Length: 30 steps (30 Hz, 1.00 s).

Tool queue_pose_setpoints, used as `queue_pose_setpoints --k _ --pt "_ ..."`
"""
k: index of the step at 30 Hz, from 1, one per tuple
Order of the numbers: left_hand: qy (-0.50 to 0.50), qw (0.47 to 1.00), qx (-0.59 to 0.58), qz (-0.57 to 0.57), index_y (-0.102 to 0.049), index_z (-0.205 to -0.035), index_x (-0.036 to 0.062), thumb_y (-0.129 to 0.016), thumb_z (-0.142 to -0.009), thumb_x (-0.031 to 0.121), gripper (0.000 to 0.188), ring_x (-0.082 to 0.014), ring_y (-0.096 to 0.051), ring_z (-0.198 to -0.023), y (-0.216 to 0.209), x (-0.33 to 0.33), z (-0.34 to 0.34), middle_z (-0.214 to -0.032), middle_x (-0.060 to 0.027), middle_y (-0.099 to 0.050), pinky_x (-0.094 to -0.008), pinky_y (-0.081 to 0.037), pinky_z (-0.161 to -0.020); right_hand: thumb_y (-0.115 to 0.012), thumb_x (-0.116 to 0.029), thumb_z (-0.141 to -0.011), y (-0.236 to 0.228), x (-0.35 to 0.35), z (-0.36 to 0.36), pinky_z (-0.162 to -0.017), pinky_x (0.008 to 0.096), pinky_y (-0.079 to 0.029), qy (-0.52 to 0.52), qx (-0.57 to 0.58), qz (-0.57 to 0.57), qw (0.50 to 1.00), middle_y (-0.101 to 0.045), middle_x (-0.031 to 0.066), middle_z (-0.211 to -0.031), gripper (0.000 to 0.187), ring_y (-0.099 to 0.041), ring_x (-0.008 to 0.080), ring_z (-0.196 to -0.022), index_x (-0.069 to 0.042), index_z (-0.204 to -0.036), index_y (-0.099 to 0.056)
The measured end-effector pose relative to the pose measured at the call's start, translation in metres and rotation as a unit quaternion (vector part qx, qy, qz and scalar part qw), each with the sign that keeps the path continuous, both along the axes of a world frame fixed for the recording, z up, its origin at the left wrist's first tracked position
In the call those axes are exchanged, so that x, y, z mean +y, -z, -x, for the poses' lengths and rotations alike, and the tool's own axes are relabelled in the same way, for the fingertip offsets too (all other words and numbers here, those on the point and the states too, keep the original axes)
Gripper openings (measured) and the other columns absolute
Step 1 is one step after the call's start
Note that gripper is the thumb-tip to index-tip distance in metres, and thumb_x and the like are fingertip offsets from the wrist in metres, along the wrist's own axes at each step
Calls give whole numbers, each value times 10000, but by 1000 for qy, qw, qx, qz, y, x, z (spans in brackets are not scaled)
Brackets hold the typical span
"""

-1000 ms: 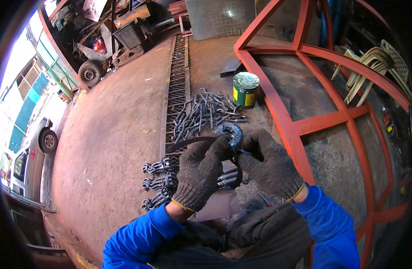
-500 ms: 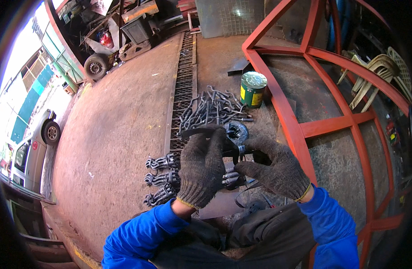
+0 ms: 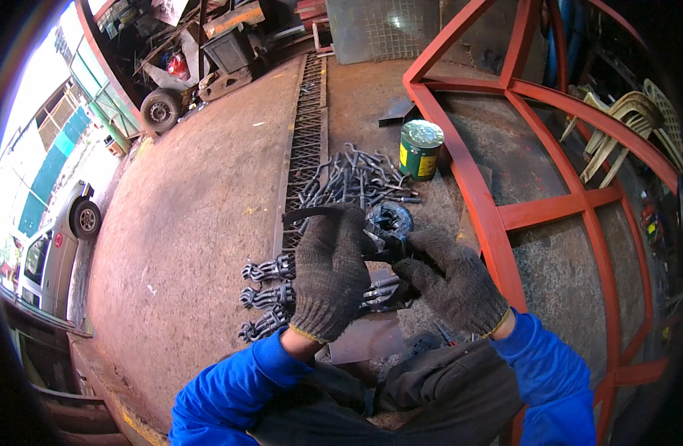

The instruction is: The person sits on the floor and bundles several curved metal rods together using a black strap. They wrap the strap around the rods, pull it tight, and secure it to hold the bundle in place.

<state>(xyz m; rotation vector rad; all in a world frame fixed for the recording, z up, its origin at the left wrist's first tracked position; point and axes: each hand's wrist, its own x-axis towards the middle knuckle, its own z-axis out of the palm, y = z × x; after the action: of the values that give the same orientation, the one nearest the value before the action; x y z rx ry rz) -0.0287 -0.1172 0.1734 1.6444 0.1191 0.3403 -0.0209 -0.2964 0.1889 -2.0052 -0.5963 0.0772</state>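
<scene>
Grey-gloved, gripping a dark strip with left hand, seemingly pinching its end with right hand, probably for control, over near rod bundles.

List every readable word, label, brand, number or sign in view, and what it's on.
None legible.
Can with shiny lid: yellow label patches, print too small to read.
Vehicle at left: round red mark on its side, too small to read.
Red object at far right: yellow patch, too blurred to tell if it carries text.
Gloves and metal rods: no lettering visible.
</scene>
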Motion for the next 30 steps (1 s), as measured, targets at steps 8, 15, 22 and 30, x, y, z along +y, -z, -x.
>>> queue_pose_setpoints --k 8,15,22,30 --pt "12 995 18 93 -615 -984 -7 -545 -1007 216 235 -137 -638 -669 -14 0 1 -747 -95 -667 -278 -492 -610 -597 -89 -931 11 0 -5 -693 364 -523 -1 -44 -29 999 -694 172 -899 197 -692 260 -826 -1 -1103 -636" --pt "13 998 22 63 -614 -1042 9 -575 -998 253 251 -113 -614 -668 -16 6 -1 -787 -51 -638 -255 -494 -587 -601 -108 -957 -1 -4 -6 -762 341 -530 -20 -24 26 999 -684 145 -970 254 -670 208 -894 23 -1174 -607" --pt "148 979 129 64 -678 -1066 53 -625 -971 289 260 -64 -562 -671 -15 -1 8 -777 19 -619 -213 -461 -575 -710 -159 -886 9 -4 -8 -692 340 -513 8 -7 -65 998 -670 104 -904 254 -655 196 -824 -28 -1098 -657" --pt "158 972 173 23 -663 -1105 7 -601 -977 361 381 -92 -615 -741 -18 5 2 -900 -59 -682 -227 -505 -642 -754 -132 -841 8 -20 -15 -840 311 -536 28 48 -79 995 -655 101 -997 317 -657 180 -946 -44 -1125 -643"
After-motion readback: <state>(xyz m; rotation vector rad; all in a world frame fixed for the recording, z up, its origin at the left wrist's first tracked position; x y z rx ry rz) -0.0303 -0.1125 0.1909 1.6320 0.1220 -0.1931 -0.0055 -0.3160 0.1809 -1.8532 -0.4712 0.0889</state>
